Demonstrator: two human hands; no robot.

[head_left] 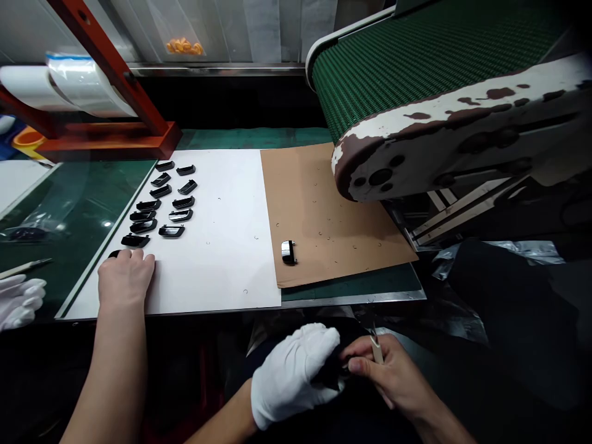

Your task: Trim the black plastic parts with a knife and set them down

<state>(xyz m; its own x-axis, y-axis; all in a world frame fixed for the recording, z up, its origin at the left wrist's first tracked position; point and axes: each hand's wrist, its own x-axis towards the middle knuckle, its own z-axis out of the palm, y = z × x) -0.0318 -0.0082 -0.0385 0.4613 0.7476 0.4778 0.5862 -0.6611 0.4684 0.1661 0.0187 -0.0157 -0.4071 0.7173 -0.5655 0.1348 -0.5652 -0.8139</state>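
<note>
My left hand [291, 376], in a white cotton glove, is closed on a black part [333, 370] that is mostly hidden by my fingers. My right hand [382, 373] is bare and pinches a slim pale pick [377, 349], with its fingers close to that black part. Both hands are below the table's front edge. Two rows of glossy black curved parts [171, 231] lie on a white board [217, 277]. A similar part [288, 252] rests on a brown cardboard sheet [333, 216], with tiny rings scattered around it.
A co-worker's bare hand [126, 279] rests on the white board, and their gloved hand [18, 302] lies at the far left by a slim pen-like tool [25, 267]. A green conveyor belt [416, 61] with a worn frame overhangs the cardboard. A film roll [83, 86] sits on a red stand [106, 80].
</note>
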